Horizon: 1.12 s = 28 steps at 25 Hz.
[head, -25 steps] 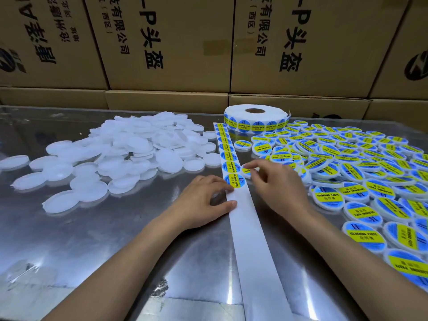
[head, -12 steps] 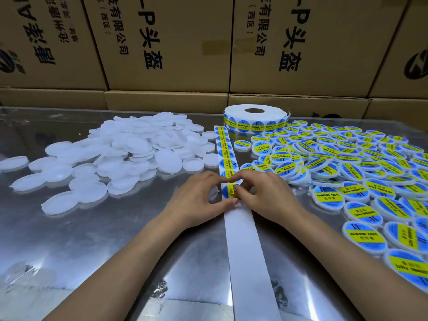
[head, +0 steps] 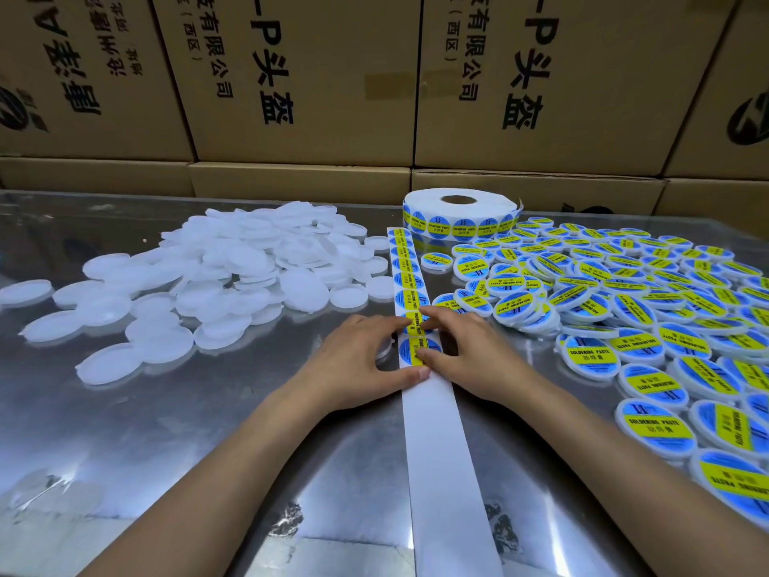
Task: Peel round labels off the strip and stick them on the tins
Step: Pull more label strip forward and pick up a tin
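A white backing strip (head: 437, 443) runs from the label roll (head: 457, 214) toward me, carrying blue-and-yellow round labels (head: 410, 281). The nearest round label (head: 410, 351) lies between my hands. My left hand (head: 358, 364) curls over a blank white tin (head: 385, 348), which is mostly hidden, and its thumb presses on the strip just below that label. My right hand (head: 474, 351) has its thumb on the label's right edge and its forefinger above it, touching my left forefinger. Blank white tins (head: 233, 276) are heaped on the left and labelled tins (head: 591, 356) on the right.
The steel table (head: 208, 431) is shiny and bare in front of me on the left. Stacked cardboard boxes (head: 308, 77) wall off the table's far edge. Labelled tins spread to the right edge of view, close to my right forearm.
My right hand came back from the labelled tins to the strip. Both hands have closed in around the nearest label, forefingers now meeting above it.
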Each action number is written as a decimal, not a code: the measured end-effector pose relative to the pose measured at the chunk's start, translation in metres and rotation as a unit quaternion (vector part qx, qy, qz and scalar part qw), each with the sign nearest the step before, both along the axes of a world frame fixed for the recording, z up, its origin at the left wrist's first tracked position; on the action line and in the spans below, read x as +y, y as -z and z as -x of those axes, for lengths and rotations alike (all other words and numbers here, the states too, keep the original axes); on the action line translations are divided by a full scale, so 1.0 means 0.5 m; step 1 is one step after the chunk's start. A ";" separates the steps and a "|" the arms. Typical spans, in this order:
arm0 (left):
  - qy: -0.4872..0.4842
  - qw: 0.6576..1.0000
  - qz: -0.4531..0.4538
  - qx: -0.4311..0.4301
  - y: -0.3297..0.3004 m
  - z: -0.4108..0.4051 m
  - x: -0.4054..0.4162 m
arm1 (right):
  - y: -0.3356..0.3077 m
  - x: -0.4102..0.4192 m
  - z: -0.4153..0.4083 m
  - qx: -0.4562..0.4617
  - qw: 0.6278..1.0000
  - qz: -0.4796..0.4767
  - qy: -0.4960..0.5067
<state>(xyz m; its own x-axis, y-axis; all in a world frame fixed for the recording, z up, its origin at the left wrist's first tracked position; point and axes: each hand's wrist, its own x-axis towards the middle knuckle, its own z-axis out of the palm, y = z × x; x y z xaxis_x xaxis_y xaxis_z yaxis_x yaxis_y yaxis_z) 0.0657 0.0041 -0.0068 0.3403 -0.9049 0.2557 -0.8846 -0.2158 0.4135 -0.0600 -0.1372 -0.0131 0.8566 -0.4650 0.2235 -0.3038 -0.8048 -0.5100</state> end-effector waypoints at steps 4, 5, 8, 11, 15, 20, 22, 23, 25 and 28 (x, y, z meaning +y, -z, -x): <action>-0.003 1.000 0.017 0.014 -0.002 0.002 0.001 | 0.001 -0.003 -0.007 -0.039 0.999 -0.032 0.001; -0.002 1.000 0.020 0.012 -0.002 0.002 0.001 | 0.002 -0.003 -0.008 -0.051 0.998 -0.031 0.001; 0.006 1.000 0.026 0.002 -0.002 0.004 0.001 | 0.000 0.000 -0.004 -0.081 0.997 -0.018 -0.004; 0.004 1.000 0.019 -0.005 0.000 0.003 0.000 | -0.003 0.004 0.001 -0.091 0.996 -0.005 -0.020; 0.015 1.000 0.005 -0.002 0.001 0.002 0.000 | -0.011 0.018 0.000 -0.131 0.989 -0.062 0.010; 0.020 1.000 -0.001 -0.005 0.004 -0.003 0.000 | -0.029 0.033 0.002 -0.192 0.963 -0.190 0.013; 0.023 1.000 -0.004 -0.014 0.004 -0.004 0.000 | -0.036 0.038 -0.001 -0.213 0.943 -0.256 0.005; 0.024 1.000 -0.008 -0.017 0.004 -0.005 0.000 | -0.041 0.040 -0.001 -0.228 0.929 -0.292 0.007; 0.029 0.999 -0.014 -0.019 0.003 -0.006 0.000 | -0.046 0.043 0.001 -0.248 0.898 -0.362 0.017; 0.039 0.999 0.003 -0.009 0.000 -0.009 -0.001 | -0.050 0.045 0.007 -0.246 0.848 -0.470 0.020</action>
